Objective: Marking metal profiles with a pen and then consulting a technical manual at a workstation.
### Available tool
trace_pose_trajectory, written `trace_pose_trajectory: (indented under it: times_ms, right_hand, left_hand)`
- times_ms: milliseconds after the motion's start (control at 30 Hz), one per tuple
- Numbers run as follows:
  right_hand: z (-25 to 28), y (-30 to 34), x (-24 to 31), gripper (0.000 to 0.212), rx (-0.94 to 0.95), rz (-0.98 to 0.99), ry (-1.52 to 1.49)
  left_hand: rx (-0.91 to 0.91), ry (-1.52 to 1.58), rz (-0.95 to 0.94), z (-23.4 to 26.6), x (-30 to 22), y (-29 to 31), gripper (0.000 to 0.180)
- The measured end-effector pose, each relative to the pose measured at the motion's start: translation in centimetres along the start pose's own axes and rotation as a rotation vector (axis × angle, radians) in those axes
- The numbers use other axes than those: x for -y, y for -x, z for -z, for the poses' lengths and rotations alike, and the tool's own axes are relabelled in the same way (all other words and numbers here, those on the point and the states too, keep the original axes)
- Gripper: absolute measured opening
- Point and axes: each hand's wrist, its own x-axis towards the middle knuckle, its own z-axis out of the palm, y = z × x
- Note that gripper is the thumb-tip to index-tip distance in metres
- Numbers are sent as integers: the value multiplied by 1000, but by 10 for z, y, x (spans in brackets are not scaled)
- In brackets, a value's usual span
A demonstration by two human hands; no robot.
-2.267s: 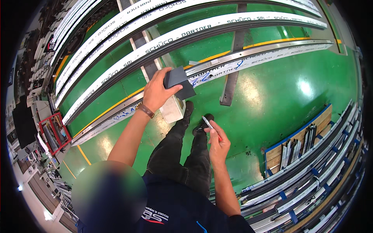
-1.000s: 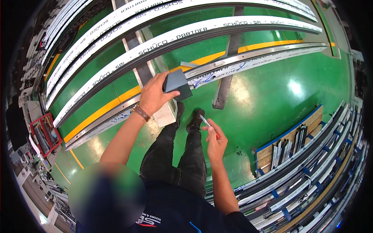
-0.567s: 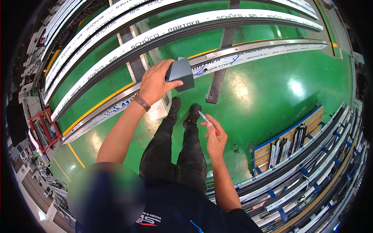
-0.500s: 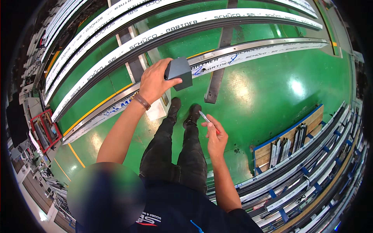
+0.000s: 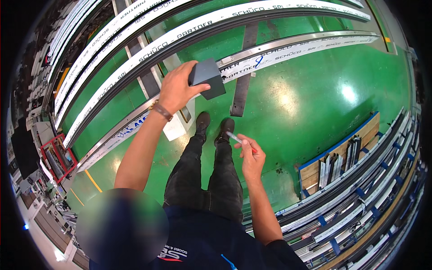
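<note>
My left hand (image 5: 176,88) is raised and grips a dark grey block (image 5: 207,78) by its side, holding it above a long aluminium profile (image 5: 288,48) wrapped in white protective film. A bracelet sits on that wrist. Lower and to the right, my right hand (image 5: 250,156) pinches a slim marker pen (image 5: 236,137) between thumb and fingers, tip pointing up-left. My black shoes (image 5: 214,125) stand on the green floor below the block.
Several long film-wrapped profiles (image 5: 189,32) lie in parallel on dark cross supports (image 5: 243,78) over the green floor (image 5: 315,103). Racks of stacked profiles (image 5: 360,198) fill the right side, with a wooden pallet (image 5: 342,157). A red cart (image 5: 56,155) stands at the left.
My left hand has carried the grey block up and forward, over the nearest profile. The right hand with the pen has stayed near my legs.
</note>
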Motion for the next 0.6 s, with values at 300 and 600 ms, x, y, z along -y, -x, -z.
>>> trace_pose_trajectory:
  times_ms: [300, 600]
  right_hand:
    - [-16, -42, 38, 24, -37, 129, 127]
    - [-91, -124, 68, 91, 78, 208, 483]
  left_hand:
    - [-62, 500, 267, 76, 28, 125, 83]
    - [-113, 752, 409, 118, 57, 207, 86]
